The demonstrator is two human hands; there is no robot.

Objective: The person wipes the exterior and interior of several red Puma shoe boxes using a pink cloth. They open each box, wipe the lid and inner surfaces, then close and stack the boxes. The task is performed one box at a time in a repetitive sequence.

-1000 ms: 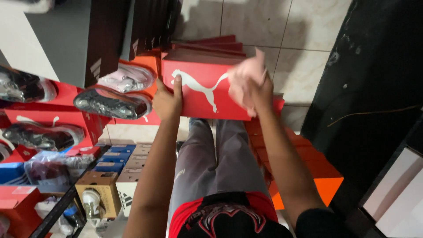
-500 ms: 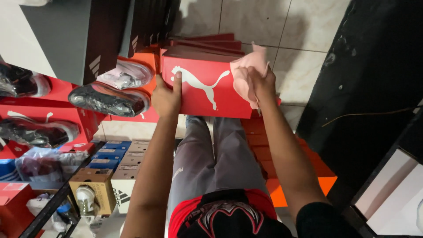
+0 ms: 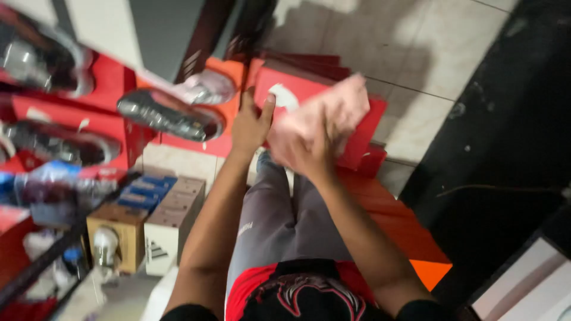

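black shoes (image 3: 169,115) on red shelves (image 3: 116,128)

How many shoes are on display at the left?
3 for sure: one on the orange ledge, one at the top-left corner, one lower left. A pale wrapped one may be a fourth.

A shoe shop, red shoe boxes (image 3: 333,113) stacked on a tiled floor (image 3: 416,47), shoes (image 3: 169,116) sitting on open boxes
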